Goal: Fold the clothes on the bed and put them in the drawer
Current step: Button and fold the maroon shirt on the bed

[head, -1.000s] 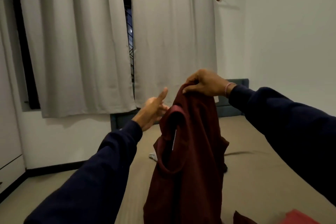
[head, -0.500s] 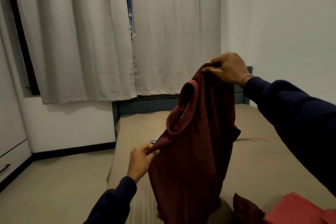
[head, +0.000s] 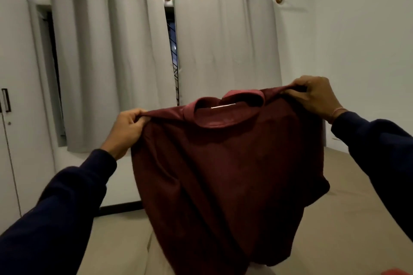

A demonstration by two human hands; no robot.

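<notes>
You are standing at the bed [head: 348,219], and over it you are holding up the maroon shirt [head: 228,176], spread flat and hanging freely so it can be folded evenly. Your left hand [head: 126,128] is pinching one shoulder and your right hand [head: 314,95] is pinching the other, keeping the collar on top.

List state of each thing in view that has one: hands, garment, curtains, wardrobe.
left hand: grips the shirt's left shoulder
right hand: grips the shirt's right shoulder
maroon shirt: held up, spread, unfolded, hanging above the bed
curtains: drawn, narrow gap at middle
wardrobe doors: closed
</notes>
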